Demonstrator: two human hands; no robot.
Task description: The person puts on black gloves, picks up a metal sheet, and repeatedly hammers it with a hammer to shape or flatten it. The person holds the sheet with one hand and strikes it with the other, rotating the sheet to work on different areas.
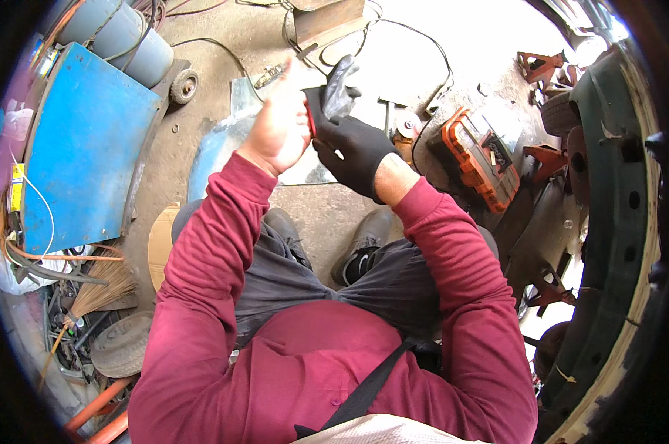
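Above a workshop's concrete floor (319, 203), a gloved right hand (353, 152) pinches a loose black glove (339, 85) near its red-edged cuff (310, 117), seemingly to steady it beside the bare left hand (279, 122), whose own grip cannot be told. Cables (442, 53) snake beyond, while a blue panel (90, 148) and an orange toolbox (482, 159) crowd either side.

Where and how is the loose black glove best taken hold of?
Probably by its red-edged cuff, pinched from the right with the gloved right hand: that edge of the loose black glove faces the bare left hand, its limp fingers pointing away.
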